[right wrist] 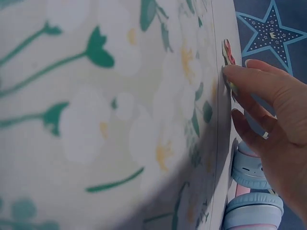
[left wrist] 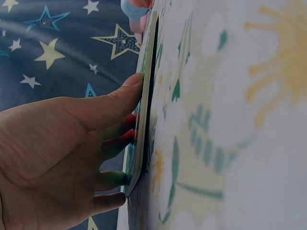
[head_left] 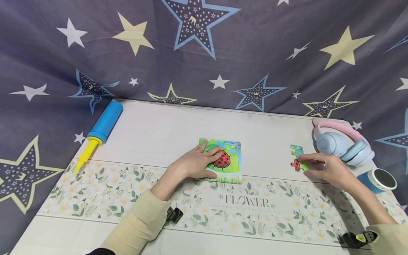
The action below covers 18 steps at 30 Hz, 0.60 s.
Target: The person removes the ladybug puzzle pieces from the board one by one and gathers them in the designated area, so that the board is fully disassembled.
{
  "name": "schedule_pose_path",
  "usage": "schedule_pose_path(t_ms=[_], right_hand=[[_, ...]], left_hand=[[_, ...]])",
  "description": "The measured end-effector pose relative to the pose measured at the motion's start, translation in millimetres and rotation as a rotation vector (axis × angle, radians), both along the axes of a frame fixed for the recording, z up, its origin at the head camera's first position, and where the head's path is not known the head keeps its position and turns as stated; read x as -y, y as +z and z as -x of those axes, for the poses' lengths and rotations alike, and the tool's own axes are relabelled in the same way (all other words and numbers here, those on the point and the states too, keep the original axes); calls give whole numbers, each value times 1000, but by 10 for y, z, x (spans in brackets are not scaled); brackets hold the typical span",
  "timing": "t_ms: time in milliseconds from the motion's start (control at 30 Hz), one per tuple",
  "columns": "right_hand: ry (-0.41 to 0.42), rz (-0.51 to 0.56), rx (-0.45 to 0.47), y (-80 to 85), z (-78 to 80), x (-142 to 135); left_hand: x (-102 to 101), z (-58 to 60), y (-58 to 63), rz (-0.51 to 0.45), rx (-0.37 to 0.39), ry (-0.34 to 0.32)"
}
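A square ladybug puzzle board [head_left: 234, 168] with a green leaf and grass picture lies flat on the table. My left hand [head_left: 199, 163] rests across its left part with fingers spread, the fingertips reaching the red ladybug. In the left wrist view the thumb [left wrist: 120, 98] lies along the board's edge [left wrist: 149, 62]. Off to the right, my right hand [head_left: 329, 170] pinches a red and green puzzle piece [head_left: 296, 164] between thumb and fingers, low over the tabletop. Just behind it lies another puzzle piece [head_left: 297, 149], green and blue.
Pink and blue headphones [head_left: 331, 143] stand behind my right hand, with a blue cup [head_left: 371, 180] with a dark top beside my right forearm. A blue and yellow hand pump [head_left: 103, 122] lies at the far left. A star-patterned curtain [head_left: 191, 71] hangs behind the table.
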State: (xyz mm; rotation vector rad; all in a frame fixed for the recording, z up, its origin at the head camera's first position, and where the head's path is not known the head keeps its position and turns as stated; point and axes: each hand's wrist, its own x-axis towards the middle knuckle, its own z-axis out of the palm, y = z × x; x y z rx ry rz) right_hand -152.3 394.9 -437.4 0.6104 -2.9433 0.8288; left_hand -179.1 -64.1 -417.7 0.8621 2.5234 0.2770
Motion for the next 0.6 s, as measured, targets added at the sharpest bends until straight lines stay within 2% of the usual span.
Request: schedule_pose_path(t_ms=[200, 600], right_hand=[[-7, -8, 16, -10, -1, -13], [-20, -32, -27, -3, 8, -2]], left_hand=[[8, -8, 2, -4, 2, 2], [11, -5, 0, -1, -5, -5]])
